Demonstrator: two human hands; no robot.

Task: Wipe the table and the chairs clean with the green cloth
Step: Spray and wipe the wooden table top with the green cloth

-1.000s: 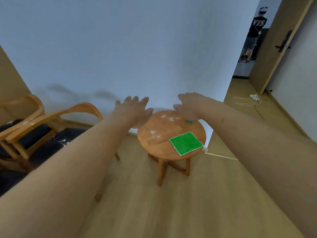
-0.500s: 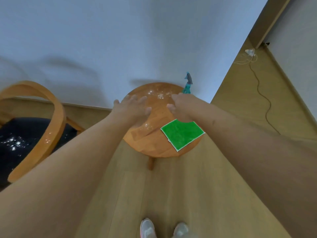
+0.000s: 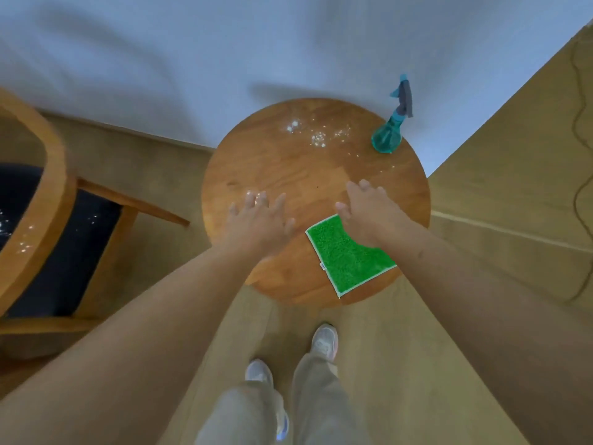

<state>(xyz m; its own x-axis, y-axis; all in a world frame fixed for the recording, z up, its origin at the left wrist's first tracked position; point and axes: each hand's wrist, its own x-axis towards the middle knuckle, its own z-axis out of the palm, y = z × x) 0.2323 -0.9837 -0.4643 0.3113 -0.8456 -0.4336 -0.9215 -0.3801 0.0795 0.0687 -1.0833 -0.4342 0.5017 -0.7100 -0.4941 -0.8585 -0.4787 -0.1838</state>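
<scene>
Both hands have come in over the round wooden table (image 3: 288,162), the left hand (image 3: 256,220) flat and holding nothing, the right hand (image 3: 369,216) loose above the far corner of the flat green cloth (image 3: 348,258) (near right side), so grabbing likely comes next.

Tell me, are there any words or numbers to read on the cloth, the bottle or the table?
None can be read.
Green cloth: a tiny white tag at its edge, too small to read.
Spray bottle: no label shows.
Table: only white specks.
</scene>
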